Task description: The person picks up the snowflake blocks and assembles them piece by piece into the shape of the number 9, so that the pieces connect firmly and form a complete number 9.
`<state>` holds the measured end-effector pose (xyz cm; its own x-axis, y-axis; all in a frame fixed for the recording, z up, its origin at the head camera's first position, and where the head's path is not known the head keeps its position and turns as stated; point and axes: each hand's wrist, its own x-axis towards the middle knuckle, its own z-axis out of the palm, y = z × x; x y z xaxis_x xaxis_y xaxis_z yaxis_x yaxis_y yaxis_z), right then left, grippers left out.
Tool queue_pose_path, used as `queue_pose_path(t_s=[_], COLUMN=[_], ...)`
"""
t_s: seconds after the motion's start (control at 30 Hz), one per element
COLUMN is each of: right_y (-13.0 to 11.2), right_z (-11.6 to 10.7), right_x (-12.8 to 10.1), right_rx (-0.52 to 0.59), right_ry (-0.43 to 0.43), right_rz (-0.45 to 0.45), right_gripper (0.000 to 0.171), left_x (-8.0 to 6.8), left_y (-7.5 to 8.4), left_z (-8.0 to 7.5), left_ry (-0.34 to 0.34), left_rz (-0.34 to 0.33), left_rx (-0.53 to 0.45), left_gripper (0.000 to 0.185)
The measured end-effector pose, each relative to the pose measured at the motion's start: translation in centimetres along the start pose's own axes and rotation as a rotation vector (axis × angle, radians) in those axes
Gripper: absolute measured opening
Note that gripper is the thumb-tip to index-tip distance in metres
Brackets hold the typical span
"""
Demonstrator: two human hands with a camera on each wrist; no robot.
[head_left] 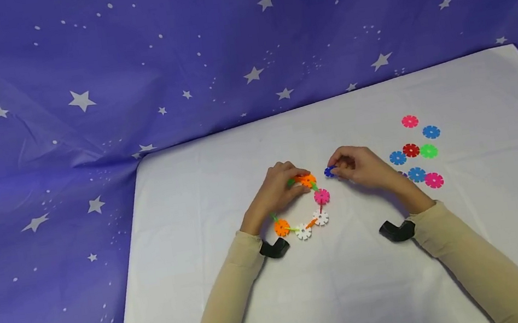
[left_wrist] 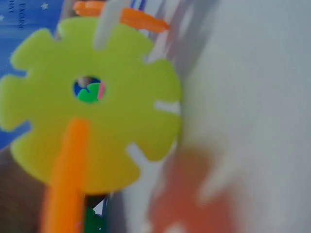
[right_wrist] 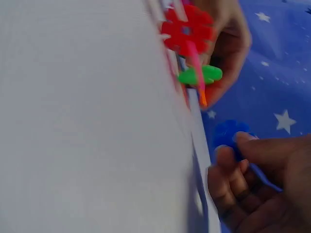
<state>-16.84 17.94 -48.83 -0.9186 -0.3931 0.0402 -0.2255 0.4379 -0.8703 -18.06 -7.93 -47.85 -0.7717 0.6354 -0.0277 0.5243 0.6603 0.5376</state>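
My left hand (head_left: pixel 278 186) grips a chain of interlocking notched plastic discs by an orange disc (head_left: pixel 309 181) at its far side. The chain curves round through a pink disc (head_left: pixel 322 197), white discs (head_left: pixel 304 232) and another orange disc (head_left: pixel 281 228); part of it is hidden under the hand. Close up in the left wrist view, a yellow-green disc (left_wrist: pixel 131 92) has an orange one slotted into it. Just right of the chain, my right hand (head_left: pixel 363 167) pinches a dark blue disc (right_wrist: pixel 227 132) between thumb and fingers, apart from the chain's green disc (right_wrist: pixel 208 74).
Loose discs lie to the right of my right hand, among them a red disc (head_left: pixel 411 150), a green disc (head_left: pixel 429 151), a pink disc (head_left: pixel 434 180) and several blue ones. The white-covered table (head_left: pixel 337 294) meets a purple star-patterned cloth (head_left: pixel 206 69) behind.
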Motion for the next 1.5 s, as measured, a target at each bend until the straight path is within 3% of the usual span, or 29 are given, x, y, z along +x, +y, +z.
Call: queue_pose_path(t_s=[0.17,0.63,0.93,1.17,1.5], right_y=[0.1,0.4,0.5,0.9,1.3], right_z=[1.7,2.5,3.2,3.4,3.6], right_x=[0.6,1.5,1.0,0.8,1.0], right_rx=[-0.035,-0.039,0.021,0.063,0.065], right_ry=[-0.001,-0.004,0.055,0.098,0.13], right_rz=[0.004,-0.014,-0.073,-0.088,-0.11], right_gripper=[0.009,0.008,0.004,0.009,0.009], left_x=[-0.2,-0.1,0.0,0.2,0.3], left_y=[-0.2,-0.9,-0.9,-0.8,-0.7], left_z=[0.4,0.5,0.8,1.0,1.0], left_ry=[0.006,0.026,0.027,0.032,0.041], left_rz=[0.028,0.086,0.121,0.138,0.166], left_rx=[-0.029,-0.069,-0.075,-0.071,-0.081], left_gripper=[0.036,0.035,0.034,0.034,0.032])
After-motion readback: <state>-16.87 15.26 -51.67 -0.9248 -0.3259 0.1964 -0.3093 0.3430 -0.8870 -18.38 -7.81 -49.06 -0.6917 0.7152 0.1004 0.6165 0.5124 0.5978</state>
